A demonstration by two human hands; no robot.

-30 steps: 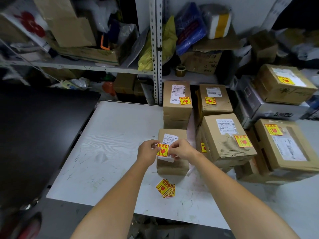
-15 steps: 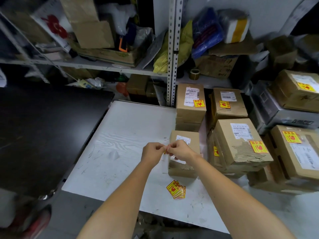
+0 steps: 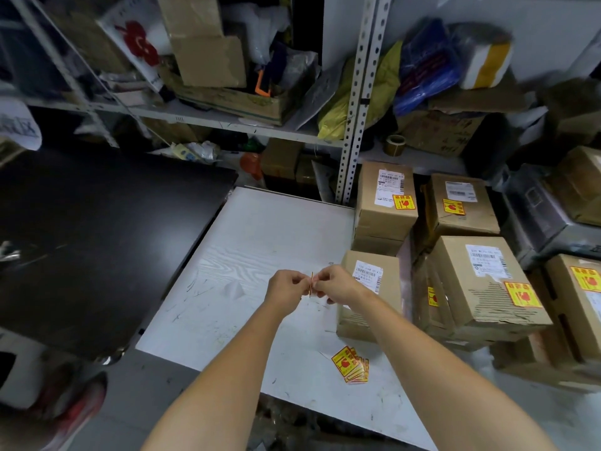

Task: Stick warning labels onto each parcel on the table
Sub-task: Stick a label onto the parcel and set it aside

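Storeroom shelving (image 3: 353, 92) packed with boxes and bags fills the background. On my feed a black surface (image 3: 97, 242) lies far left of the fingers, butting against the scuffed white table (image 3: 253, 242).

Over that table the left hand (image 3: 283, 289) has its fingertips curled in, pinching one side of a yellow-and-red warning label (image 3: 312, 283). The label stands edge-on to the camera, so I get only a thin vertical strip of it. The right hand (image 3: 337, 284) pinches the other side, its fingers bunched close against those of the left.

Just right of the right fingers sits a small parcel (image 3: 370, 307) with a white shipping slip on top. The right wrist crosses in front of its near corner.

Below and right of the fingers, near the table's front edge, lies a fanned stack of labels (image 3: 350, 364). Further right I see a tall parcel (image 3: 385, 222) at the back, a squat parcel (image 3: 465, 219) beside it and a torn-topped parcel (image 3: 471, 288) nearer me. Each carries a yellow sticker.
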